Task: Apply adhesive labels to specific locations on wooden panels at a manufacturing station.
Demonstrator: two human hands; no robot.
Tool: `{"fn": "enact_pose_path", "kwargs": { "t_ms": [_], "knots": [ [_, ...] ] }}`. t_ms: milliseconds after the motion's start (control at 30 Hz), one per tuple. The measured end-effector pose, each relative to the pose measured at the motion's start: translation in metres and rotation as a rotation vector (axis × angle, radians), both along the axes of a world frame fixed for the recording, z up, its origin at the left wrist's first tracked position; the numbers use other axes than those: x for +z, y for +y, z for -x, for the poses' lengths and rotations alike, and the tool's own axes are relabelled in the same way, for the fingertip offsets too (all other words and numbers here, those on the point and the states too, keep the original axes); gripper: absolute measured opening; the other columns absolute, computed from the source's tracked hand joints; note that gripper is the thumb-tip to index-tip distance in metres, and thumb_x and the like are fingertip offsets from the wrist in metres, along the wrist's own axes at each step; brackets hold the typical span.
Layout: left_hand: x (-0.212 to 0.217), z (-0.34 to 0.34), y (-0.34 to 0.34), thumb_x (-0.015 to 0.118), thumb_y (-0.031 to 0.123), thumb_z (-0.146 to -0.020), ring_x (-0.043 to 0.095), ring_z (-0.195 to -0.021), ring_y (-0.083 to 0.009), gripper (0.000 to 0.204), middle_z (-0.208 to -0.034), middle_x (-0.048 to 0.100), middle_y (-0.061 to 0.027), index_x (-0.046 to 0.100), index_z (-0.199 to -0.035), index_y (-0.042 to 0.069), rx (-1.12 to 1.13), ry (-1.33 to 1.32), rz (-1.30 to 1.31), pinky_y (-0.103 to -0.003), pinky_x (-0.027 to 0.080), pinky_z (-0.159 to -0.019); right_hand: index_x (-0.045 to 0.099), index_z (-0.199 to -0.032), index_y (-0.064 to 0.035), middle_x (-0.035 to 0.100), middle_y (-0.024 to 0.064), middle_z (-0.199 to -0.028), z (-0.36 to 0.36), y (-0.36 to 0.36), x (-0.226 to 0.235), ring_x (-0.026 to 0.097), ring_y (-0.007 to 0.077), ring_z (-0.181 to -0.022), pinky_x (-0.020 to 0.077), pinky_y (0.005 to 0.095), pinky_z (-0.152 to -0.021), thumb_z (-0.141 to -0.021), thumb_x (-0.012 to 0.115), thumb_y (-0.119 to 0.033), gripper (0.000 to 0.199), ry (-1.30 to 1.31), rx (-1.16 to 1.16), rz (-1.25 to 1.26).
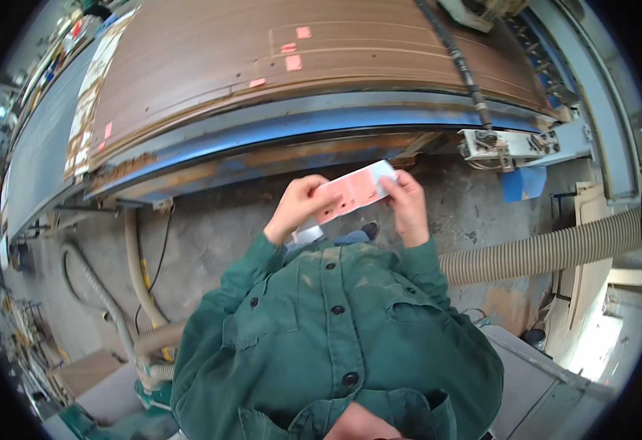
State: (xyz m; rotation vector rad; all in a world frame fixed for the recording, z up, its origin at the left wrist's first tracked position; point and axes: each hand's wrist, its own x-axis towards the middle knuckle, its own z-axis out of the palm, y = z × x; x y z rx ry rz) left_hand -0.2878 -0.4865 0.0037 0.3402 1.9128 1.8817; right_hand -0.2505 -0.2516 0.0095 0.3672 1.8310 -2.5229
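Note:
In front of my chest, a sheet of pink stickers on a white backing (pixel 352 192) is stretched between my hands, tilted up to the right. Several small dark gaps or marks run along its lower edge. My left hand (pixel 297 207) pinches the left end, thumb lying over the pink face. At the white right end, the fingers of my right hand (pixel 407 204) are closed on the corner. Past the sheet lies a large brown board (pixel 204 51) on a machine bed. Pink patches (pixel 293 63) like the sheet's stickers sit on that board.
A blue rail (pixel 262 126) edges the bed. A dark hose (pixel 459 62) crosses the board, and a white bracket (pixel 511 145) juts out at right. Thick ribbed ducts lie right (pixel 541 249) and left (pixel 161 339) of me. A thin black cable (pixel 161 257) hangs at left.

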Motion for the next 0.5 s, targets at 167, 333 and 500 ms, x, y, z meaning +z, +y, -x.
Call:
{"fn": "enact_pose_path", "kwargs": {
  "t_ms": [167,333,500],
  "knots": [
    [-0.007,0.005,-0.005,0.073,0.016,-0.081,0.058,-0.072,-0.005,0.02,-0.079,0.065,-0.0003,0.066,-0.09,0.0,0.024,-0.143,-0.133,-0.022,0.048,-0.067,0.062,-0.097,-0.007,0.066,0.001,-0.085,0.005,-0.001,-0.009,0.061,0.0097,-0.071,0.0481,0.025,-0.061,-0.089,0.064,-0.016,0.012,-0.057,0.006,0.061],
    [-0.013,0.007,-0.011,0.073,0.017,-0.081,0.058,-0.072,-0.0051,0.021,-0.079,0.066,-0.0002,0.066,-0.09,-0.001,0.015,-0.173,-0.126,-0.022,0.048,-0.067,0.062,-0.098,-0.0073,0.066,0.0011,-0.085,0.004,-0.006,-0.015,0.061,0.0101,-0.072,0.049,0.0259,-0.062,-0.089,0.064,-0.016,0.013,-0.07,-0.008,0.074],
    [-0.022,0.007,-0.011,0.071,0.02,-0.085,0.06,-0.07,-0.0055,0.021,-0.078,0.065,-0.0001,0.064,-0.093,0.002,-0.041,-0.042,-0.042,-0.022,0.049,-0.063,0.06,-0.095,-0.0072,0.065,0.0005,-0.085,0.004,-0.01,-0.021,0.061,0.0094,-0.074,0.0499,0.0261,-0.064,-0.09,0.062,-0.015,0.01,-0.062,0.049,0.069]
  ]
}}
